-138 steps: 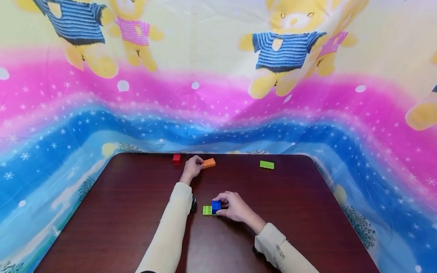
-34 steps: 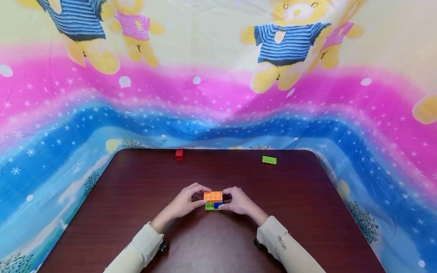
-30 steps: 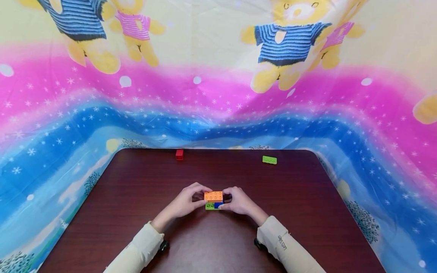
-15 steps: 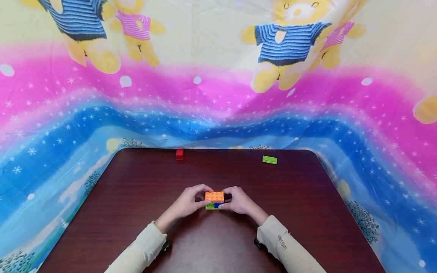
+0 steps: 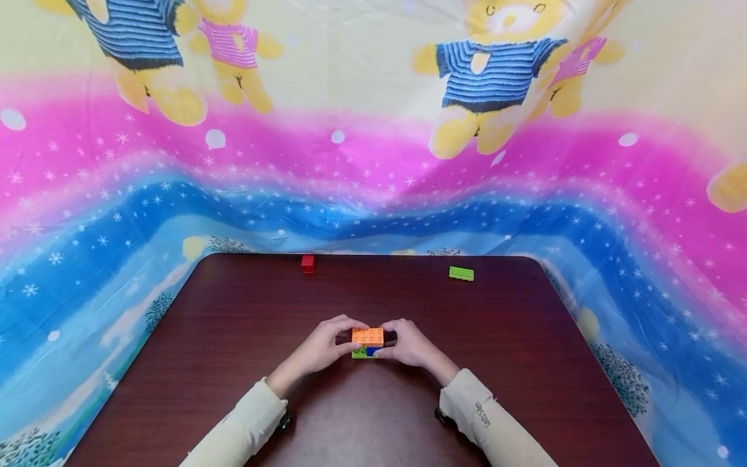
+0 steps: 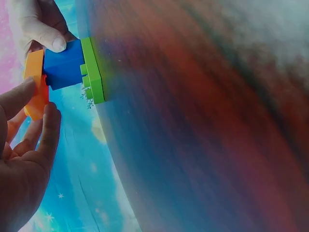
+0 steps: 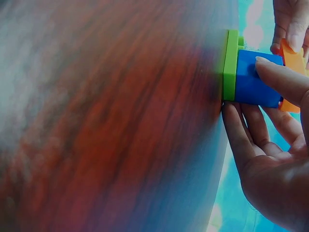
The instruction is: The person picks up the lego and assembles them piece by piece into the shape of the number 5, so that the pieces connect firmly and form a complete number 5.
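Observation:
A thin lime-green building brick (image 7: pixel 231 67) lies on the table with a tall blue brick (image 7: pixel 251 82) on the right part of its studs. Over the blue one sits an orange brick (image 5: pixel 367 336), which reaches left above the green brick's bare studs. My left hand (image 5: pixel 323 345) pinches the orange brick's left end between thumb and fingers. With thumb and fingers my right hand (image 5: pixel 406 342) grips the blue brick from the right. In the left wrist view the orange brick looks slightly tilted against the blue one; whether it is fully seated I cannot tell.
A red brick (image 5: pixel 307 264) stands at the back edge of the dark wooden table (image 5: pixel 233 324), left of centre. Farther right lies another lime-green brick (image 5: pixel 461 274). A cloth printed with bears (image 5: pixel 373 181) hangs around the table's back and sides.
My left hand has brought the orange brick from the back of the table onto the blue one. Over the last second it shifted slightly right. My right hand stays at the blue brick.

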{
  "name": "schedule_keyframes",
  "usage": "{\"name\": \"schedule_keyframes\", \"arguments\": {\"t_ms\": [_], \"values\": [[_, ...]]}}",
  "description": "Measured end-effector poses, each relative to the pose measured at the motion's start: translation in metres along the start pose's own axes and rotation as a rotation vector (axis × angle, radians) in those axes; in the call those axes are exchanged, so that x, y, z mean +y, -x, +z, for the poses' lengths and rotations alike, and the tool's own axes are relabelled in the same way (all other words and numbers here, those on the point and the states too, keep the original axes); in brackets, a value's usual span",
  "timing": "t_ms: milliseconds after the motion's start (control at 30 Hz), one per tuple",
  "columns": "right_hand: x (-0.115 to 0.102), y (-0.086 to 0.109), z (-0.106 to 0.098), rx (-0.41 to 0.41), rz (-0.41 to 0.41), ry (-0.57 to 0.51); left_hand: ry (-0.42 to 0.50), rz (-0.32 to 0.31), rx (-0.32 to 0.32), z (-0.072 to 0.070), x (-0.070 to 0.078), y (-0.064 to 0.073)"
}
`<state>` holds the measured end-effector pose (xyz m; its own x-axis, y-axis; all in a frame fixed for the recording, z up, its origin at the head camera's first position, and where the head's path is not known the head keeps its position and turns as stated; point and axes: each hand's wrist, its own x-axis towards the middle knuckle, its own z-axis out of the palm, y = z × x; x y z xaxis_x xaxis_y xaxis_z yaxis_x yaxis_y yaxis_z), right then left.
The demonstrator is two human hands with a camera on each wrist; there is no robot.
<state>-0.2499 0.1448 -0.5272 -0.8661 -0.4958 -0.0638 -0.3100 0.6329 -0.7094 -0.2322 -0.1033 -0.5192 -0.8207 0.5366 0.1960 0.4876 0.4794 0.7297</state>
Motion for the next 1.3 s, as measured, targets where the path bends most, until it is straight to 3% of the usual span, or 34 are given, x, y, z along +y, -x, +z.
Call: {"name": "schedule_keyframes", "arguments": {"t_ms": [333, 667, 933, 1300], "values": [[0.002, -0.001, 0.0, -0.008, 0.009, -0.009, -0.008, -0.015, -0.015, -0.001, 0.008, -0.003], [0.003, 0.0, -0.001, -0.01, 0.011, -0.02, -0.113, -0.045, -0.025, -0.001, 0.013, -0.005], [0.002, -0.001, 0.001, -0.007, 0.005, -0.021, -0.037, -0.037, -0.029, -0.004, 0.006, -0.003], [0.003, -0.002, 0.001, -0.029, 0.024, -0.041, -0.064, -0.019, -0.038, 0.0, 0.004, -0.002]]}}
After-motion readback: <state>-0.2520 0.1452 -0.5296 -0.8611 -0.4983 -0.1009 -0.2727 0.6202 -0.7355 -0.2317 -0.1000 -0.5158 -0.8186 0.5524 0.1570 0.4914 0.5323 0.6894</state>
